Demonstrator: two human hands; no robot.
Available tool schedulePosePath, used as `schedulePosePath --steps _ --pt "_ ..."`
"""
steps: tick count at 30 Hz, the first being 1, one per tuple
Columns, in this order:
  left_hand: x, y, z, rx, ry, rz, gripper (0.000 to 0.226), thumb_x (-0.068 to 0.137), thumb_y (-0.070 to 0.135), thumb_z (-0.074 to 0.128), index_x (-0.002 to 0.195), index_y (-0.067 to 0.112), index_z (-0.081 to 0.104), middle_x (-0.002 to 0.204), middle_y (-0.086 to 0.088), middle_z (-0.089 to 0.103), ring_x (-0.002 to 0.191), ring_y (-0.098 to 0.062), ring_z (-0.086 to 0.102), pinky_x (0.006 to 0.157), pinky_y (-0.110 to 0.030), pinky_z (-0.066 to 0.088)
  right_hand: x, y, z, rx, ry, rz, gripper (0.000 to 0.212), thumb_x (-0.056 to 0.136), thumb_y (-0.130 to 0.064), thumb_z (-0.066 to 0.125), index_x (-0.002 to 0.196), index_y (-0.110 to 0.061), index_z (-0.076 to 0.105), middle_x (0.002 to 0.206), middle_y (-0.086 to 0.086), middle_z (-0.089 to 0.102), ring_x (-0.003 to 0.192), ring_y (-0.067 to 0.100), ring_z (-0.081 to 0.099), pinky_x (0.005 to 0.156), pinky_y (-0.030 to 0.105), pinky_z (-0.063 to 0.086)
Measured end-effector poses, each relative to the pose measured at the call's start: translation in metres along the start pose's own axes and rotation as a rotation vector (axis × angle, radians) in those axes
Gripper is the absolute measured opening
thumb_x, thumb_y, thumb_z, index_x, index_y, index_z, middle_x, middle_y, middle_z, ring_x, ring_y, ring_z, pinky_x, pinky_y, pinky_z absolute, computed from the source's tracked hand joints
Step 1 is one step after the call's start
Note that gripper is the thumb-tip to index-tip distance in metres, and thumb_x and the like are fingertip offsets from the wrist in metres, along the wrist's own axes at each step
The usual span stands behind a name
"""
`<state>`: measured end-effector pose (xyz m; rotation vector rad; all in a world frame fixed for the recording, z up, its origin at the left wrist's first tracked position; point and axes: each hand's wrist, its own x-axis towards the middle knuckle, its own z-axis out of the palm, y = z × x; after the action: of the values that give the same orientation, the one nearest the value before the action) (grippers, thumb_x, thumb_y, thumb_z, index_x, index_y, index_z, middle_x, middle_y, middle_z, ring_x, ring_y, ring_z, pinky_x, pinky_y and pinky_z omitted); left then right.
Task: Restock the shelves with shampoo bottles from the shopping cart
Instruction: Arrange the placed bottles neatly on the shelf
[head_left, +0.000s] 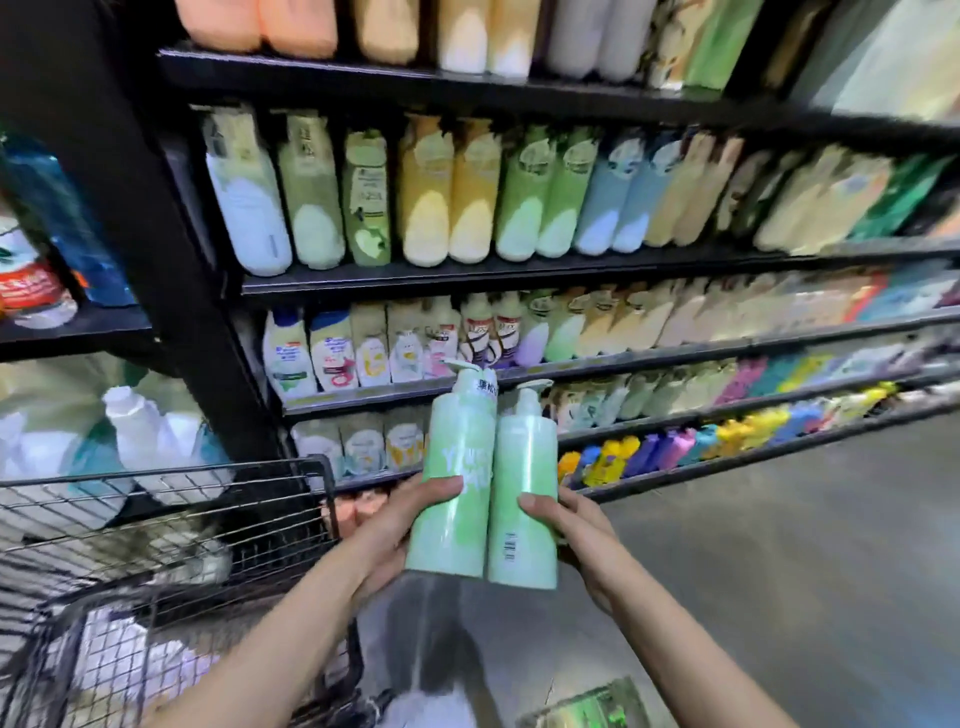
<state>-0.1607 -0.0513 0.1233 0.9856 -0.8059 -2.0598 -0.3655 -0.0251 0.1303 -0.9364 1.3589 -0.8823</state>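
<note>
From the head camera, I hold two green pump bottles side by side in front of the shelves. My left hand (400, 525) grips the left bottle (457, 478) from its left side, the thumb lying across its front and the other fingers curled behind it. My right hand (566, 530) grips the right bottle (524, 504) from its right side, the thumb pressed on the front, the other fingers behind.

Both bottles are light green and tall, with a round body and a pale pump head on top. The left one shows big white letters on the front and a small white sticker near the neck. The right one shows a small label with a barcode low on its body, so I think it is the back face, but the print is too blurred to read. The two bodies touch along their length.

Their long axes are almost upright, the pumps pointing up toward the shelves (519, 275), and the bases toward me. The shelves are full of blurred coloured bottles in rows. The wire shopping cart (171, 525) stands at my left, just beside my left forearm.
</note>
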Motion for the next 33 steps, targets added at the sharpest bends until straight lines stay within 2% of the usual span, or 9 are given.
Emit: schedulePosePath --steps 6,9,12,16,19,22,26,30,33 --pt "0.06 -0.001 0.081 0.056 -0.028 -0.018 0.076 0.051 0.027 0.081 0.118 0.001 0.058 0.099 -0.022 0.07 0.081 -0.032 0.07 0.072 -0.039 0.056 -0.009 -0.023 -0.089 0.082 0.114 -0.083 0.045 0.063 -0.03 0.071 0.105 -0.013 0.07 0.096 0.004 0.075 0.079 0.013 0.071 0.061 0.018 0.052" --pt "0.091 0.005 0.116 0.046 -0.071 -0.024 0.063 0.055 0.02 0.077 0.112 0.001 0.06 0.093 -0.022 0.071 0.075 -0.03 0.071 0.063 -0.037 0.058 -0.001 -0.035 -0.127 0.125 0.176 -0.119 0.044 0.064 -0.031 0.07 0.104 -0.012 0.071 0.098 0.007 0.075 0.081 0.014 0.071 0.064 0.019 0.052" --pt "0.122 0.013 0.149 0.064 -0.142 0.016 0.052 0.068 0.01 0.068 0.118 0.003 0.057 0.099 -0.02 0.071 0.079 -0.028 0.072 0.059 -0.032 0.057 0.016 -0.046 -0.163 0.164 0.213 -0.149 0.044 0.065 -0.029 0.071 0.105 -0.01 0.07 0.099 0.008 0.075 0.084 0.017 0.071 0.067 0.02 0.052" --pt "0.177 0.031 0.187 0.129 -0.208 0.088 0.067 0.061 0.02 0.072 0.123 0.002 0.054 0.113 -0.023 0.066 0.091 -0.032 0.069 0.067 -0.036 0.057 0.052 -0.069 -0.212 0.164 0.246 -0.182 0.047 0.064 -0.028 0.072 0.107 -0.007 0.069 0.1 0.009 0.074 0.09 0.022 0.071 0.07 0.024 0.053" --pt "0.223 0.051 0.213 0.173 -0.211 0.139 0.055 0.059 0.017 0.07 0.111 0.002 0.059 0.098 -0.019 0.072 0.08 -0.027 0.071 0.061 -0.032 0.057 0.086 -0.095 -0.249 0.168 0.256 -0.23 0.047 0.064 -0.027 0.073 0.106 -0.006 0.068 0.099 0.01 0.075 0.086 0.02 0.072 0.069 0.025 0.054" --pt "0.267 0.081 0.241 0.157 -0.203 0.154 0.045 0.061 0.014 0.065 0.104 0.0 0.061 0.086 -0.017 0.073 0.071 -0.025 0.071 0.055 -0.029 0.056 0.12 -0.131 -0.283 0.171 0.255 -0.294 0.048 0.064 -0.023 0.07 0.107 -0.002 0.067 0.092 0.009 0.075 0.071 0.013 0.072 0.053 0.018 0.051" --pt "0.32 0.128 0.274 0.198 -0.263 0.234 0.073 0.054 0.023 0.081 0.119 0.002 0.058 0.105 -0.02 0.07 0.085 -0.03 0.07 0.065 -0.035 0.057 0.166 -0.182 -0.322 0.146 0.255 -0.377 0.059 0.061 -0.028 0.075 0.113 -0.003 0.065 0.1 0.008 0.075 0.089 0.022 0.072 0.07 0.026 0.057" --pt "0.353 0.175 0.307 0.284 -0.225 0.321 0.067 0.056 0.021 0.082 0.117 0.007 0.057 0.1 -0.015 0.073 0.083 -0.028 0.072 0.062 -0.034 0.058 0.207 -0.229 -0.352 0.169 0.246 -0.459 0.05 0.063 -0.025 0.073 0.109 -0.007 0.067 0.102 0.01 0.074 0.088 0.02 0.072 0.068 0.025 0.056" --pt "0.373 0.207 0.331 0.3 -0.192 0.435 0.048 0.067 0.016 0.072 0.114 0.013 0.059 0.102 -0.013 0.073 0.087 -0.028 0.071 0.065 -0.036 0.058 0.232 -0.269 -0.372 0.153 0.226 -0.532 0.053 0.064 -0.025 0.073 0.113 -0.006 0.065 0.104 0.01 0.073 0.093 0.024 0.071 0.073 0.029 0.057"
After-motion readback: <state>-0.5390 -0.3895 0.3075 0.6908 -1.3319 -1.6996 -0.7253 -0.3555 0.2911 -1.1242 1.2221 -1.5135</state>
